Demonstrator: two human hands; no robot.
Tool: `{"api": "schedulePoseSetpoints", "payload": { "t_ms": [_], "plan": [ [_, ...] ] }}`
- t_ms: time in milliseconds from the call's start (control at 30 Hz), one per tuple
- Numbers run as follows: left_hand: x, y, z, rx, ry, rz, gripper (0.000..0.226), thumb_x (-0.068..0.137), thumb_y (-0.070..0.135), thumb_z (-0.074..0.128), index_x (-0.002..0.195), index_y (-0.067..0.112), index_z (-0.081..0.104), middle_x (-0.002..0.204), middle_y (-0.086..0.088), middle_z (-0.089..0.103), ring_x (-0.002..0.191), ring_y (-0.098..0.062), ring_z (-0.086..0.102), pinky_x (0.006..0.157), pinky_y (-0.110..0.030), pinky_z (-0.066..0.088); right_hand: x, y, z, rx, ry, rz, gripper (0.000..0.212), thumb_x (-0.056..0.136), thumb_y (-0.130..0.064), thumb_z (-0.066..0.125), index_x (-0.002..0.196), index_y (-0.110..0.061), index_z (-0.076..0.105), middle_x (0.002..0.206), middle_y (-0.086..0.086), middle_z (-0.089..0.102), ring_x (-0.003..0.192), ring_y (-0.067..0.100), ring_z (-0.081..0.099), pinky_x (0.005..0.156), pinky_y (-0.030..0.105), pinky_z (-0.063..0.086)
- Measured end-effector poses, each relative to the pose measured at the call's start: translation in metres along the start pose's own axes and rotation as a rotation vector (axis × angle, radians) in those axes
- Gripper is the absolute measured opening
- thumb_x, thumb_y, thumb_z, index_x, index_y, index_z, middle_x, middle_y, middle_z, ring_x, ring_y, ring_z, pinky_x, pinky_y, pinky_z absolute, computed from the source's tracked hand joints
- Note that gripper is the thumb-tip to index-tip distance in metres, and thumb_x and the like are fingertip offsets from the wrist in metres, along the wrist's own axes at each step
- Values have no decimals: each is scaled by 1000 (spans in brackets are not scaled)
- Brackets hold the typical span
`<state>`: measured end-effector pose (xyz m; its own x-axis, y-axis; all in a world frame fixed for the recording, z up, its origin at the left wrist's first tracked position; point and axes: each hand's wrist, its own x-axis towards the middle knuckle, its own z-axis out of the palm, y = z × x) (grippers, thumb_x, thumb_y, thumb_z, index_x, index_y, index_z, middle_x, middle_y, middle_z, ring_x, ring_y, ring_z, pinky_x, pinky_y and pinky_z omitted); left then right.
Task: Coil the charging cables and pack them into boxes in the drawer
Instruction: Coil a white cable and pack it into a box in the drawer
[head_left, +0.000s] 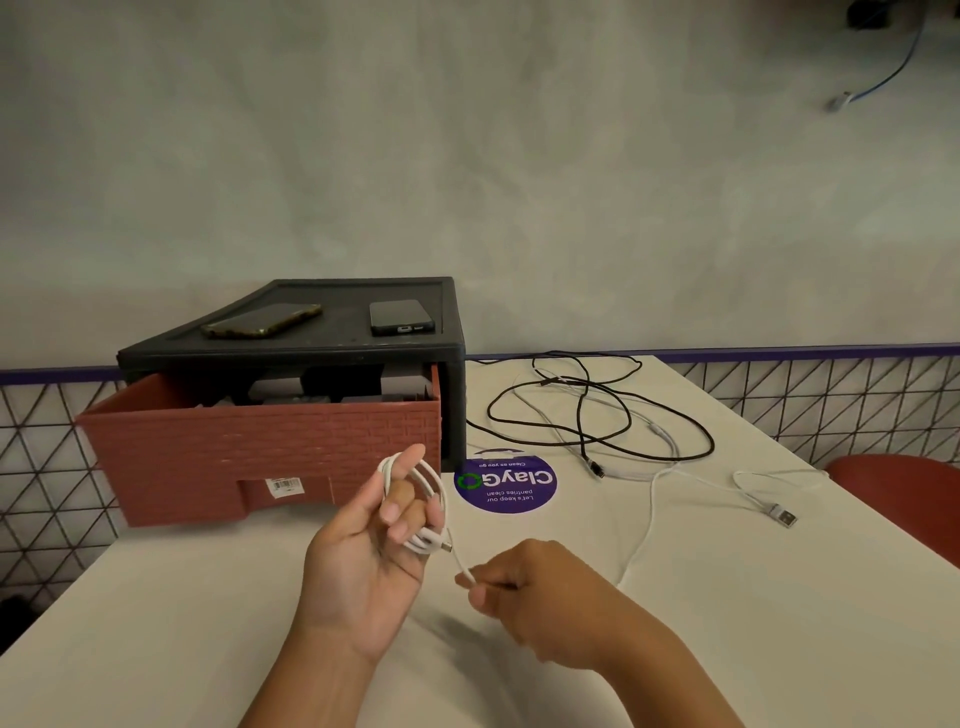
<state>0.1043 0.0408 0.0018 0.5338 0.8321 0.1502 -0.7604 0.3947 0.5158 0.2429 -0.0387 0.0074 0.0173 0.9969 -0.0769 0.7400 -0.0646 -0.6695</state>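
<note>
My left hand (363, 561) is raised palm-up over the table, and loops of a white charging cable (435, 499) are wound around its fingers. My right hand (524, 587) pinches the same cable just below the coil. The rest of this cable trails right across the table to a USB plug (783, 516). A black cable (597, 410) lies loosely tangled with another pale cable farther back. The red brick-patterned drawer (260, 441) is pulled out of its black cabinet (291, 353), with grey boxes (400, 382) inside.
Two phones (262, 321) (401, 317) lie on top of the cabinet. A round purple sticker (505, 484) is on the white table (208, 623). A red chair (904, 493) stands at the right edge. A grey wall is behind.
</note>
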Motion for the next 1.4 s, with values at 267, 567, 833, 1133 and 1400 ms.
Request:
{"api": "schedulePoseSetpoints", "payload": {
  "t_ms": [267,567,833,1133,1400],
  "plan": [
    [1,-6,5,409,138,214,32,98,8,30,123,8,49,53,1,48,48,-7,48,87,-31,52,-4,-5,3,10,-253,-1,28,95,-18,46,115,-13,64,57,-7,53,43,3,49,45,10,43],
    [-6,-29,2,1121,-89,205,19,89,29,43,99,27,60,54,8,49,55,-4,44,55,-12,38,-11,-4,-10,274,-47,-188,16,85,-14,65,70,-16,69,53,-8,51,50,4,41,53,14,36],
    [-16,-26,22,908,-51,-133,40,88,38,39,69,10,61,42,3,26,37,-9,22,46,-24,39,-3,3,-12,361,640,-195,27,69,-20,81,59,-24,56,46,-7,49,45,5,44,46,21,37],
    [-19,-15,32,412,-9,-302,44,80,39,58,46,14,45,38,6,19,29,-5,17,34,-20,32,1,11,-8,518,378,-281,47,82,-54,49,88,-11,69,65,6,59,64,8,47,63,26,39],
    [-15,-14,30,335,50,-256,43,78,45,47,47,15,41,38,5,19,28,-5,18,34,-20,34,-3,-1,-3,478,321,-343,22,81,-38,49,67,-27,62,54,-15,51,52,0,43,54,12,33]
  ]
}}
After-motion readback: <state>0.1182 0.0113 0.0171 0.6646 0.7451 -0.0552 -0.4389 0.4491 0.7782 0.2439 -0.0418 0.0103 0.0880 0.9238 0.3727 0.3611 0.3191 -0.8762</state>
